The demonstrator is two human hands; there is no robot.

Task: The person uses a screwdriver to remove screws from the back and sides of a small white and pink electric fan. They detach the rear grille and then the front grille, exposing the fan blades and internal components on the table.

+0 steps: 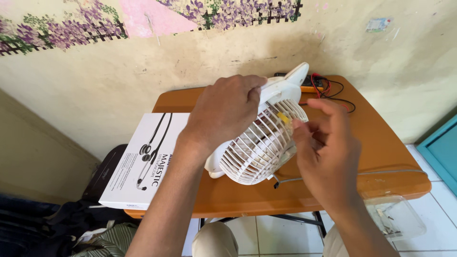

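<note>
Propped at a tilt on one orange bench (371, 143): a single white desk fan (259, 147), steadied from above by the left hand (223, 112), grip closed over the housing. Pinched in the right hand (328, 152) at the grille: one small yellow piece (283, 117). Likely hazards: slipping fan, snagged grey cord (333, 176), dropped piece. Alongside: one white box (143, 159), one clear tray (395, 216).

Left hand (223, 112) arches palm-down, fingers curled in a grip (knuckles up); right hand (328, 152) pinches with fingertips.
</note>
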